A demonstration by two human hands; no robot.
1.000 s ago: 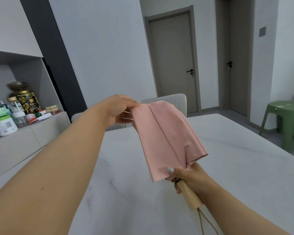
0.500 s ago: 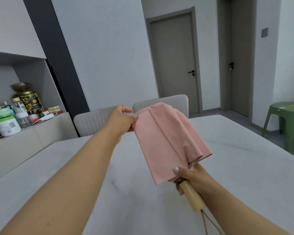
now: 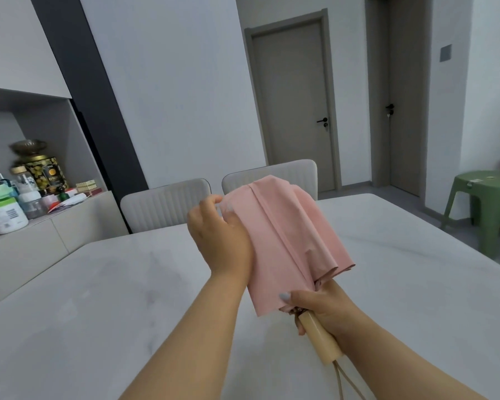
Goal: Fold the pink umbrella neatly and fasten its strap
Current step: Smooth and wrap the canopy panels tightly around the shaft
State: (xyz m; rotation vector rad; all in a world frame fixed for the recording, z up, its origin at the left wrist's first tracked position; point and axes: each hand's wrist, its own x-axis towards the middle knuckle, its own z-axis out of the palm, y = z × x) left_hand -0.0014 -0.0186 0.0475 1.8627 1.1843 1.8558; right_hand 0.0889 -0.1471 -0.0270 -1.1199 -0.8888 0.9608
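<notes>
The pink umbrella is collapsed and held above the white table, its canopy hanging in loose flat pleats. My right hand grips it at the base of the canopy, just above the pale wooden handle, with a beige cord loop dangling below. My left hand lies against the left side of the canopy, its fingers pinching the fabric's upper left edge. The strap is not visible.
Two light upholstered chairs stand at the table's far edge. A sideboard at the left carries jars and bottles. A green plastic stool stands at the right, with two closed doors behind.
My left hand has drawn back toward me along the canopy's left side, and the arm has bent. The view has dropped slightly. My right hand keeps its grip.
</notes>
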